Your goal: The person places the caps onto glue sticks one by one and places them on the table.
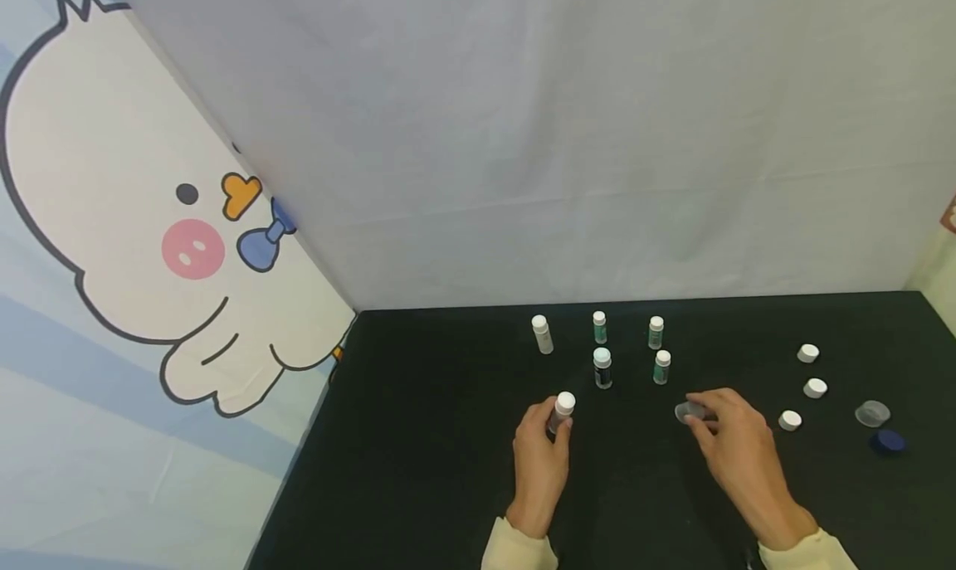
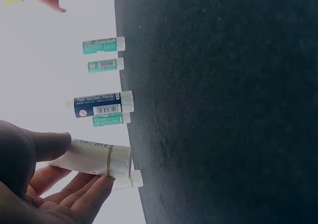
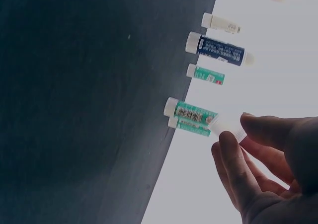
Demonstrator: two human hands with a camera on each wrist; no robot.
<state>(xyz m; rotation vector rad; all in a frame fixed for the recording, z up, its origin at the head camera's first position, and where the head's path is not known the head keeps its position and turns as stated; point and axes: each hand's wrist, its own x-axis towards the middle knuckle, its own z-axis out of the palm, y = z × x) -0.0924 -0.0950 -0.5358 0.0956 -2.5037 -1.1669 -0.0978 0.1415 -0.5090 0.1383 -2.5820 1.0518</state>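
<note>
My left hand [image 1: 539, 466] grips a small pale bottle [image 2: 92, 157] with a white cap, thumb on one side and fingers on the other. In the head view that bottle stands out in front of a loose group of capped bottles. My right hand [image 1: 743, 450] pinches a small clear ribbed plastic cup [image 3: 231, 126] between thumb and fingertips. Closest to the right hand are bottles with green labels [image 3: 196, 113]. A dark blue bottle [image 2: 99, 105] stands between the two hands, farther back. Behind the held bottle is another pale bottle [image 1: 543, 335].
At right lie several loose white caps [image 1: 816, 388], another clear cup [image 1: 872, 413] and a blue cap [image 1: 889, 442]. The black table [image 1: 418, 437] ends at a pale cloth wall [image 1: 597, 138] behind the bottles. A cartoon panel [image 1: 112, 180] borders the left side.
</note>
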